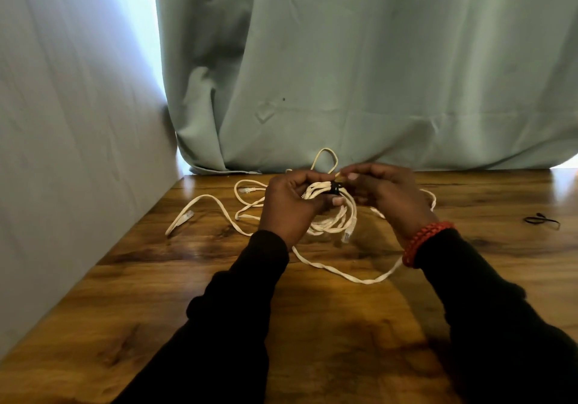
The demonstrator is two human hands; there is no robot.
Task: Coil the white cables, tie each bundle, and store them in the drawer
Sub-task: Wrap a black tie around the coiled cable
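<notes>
My left hand grips a coiled bundle of white cable above the wooden table. A black tie wraps the top of the bundle between my hands. My right hand pinches at that tie and the cable strands beside it; a red bracelet sits on its wrist. Loops of the bundle hang down, with a clear plug at the bottom. More loose white cable sprawls on the table to the left and trails toward me under my right wrist. No drawer is in view.
A second black tie lies on the table at the far right. A pale green curtain hangs behind the table's far edge. A grey cloth wall runs along the left side.
</notes>
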